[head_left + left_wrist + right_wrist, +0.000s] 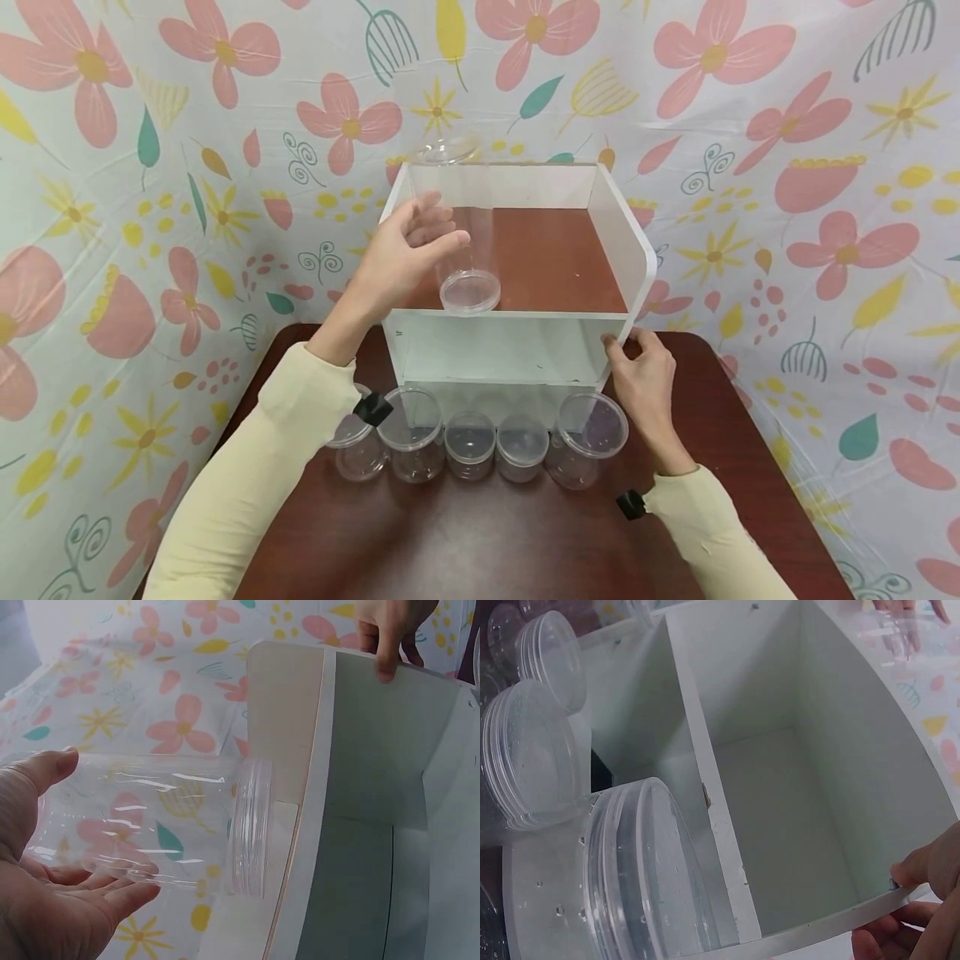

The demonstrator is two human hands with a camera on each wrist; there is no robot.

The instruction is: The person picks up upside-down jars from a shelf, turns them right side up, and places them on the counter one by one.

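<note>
Left-most jar (352, 446) partly hidden behind sleeve (300, 400).

2 pale yellow long sleeves (247, 467), small black wrist-mounted devices (372, 408) at cuffs

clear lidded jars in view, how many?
6. One in the left hand, a tall jar over the white shelf. Five in a row on the table in front. More may be hidden.

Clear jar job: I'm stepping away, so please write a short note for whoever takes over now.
Left hand: grips a clear jar upside down, lid on the white shelf unit's brown top shelf.
Right hand: holds the unit's front right edge.
Done: that one jar is on the shelf.
Left: five lidded jars are in a row on the table in front.
</note>
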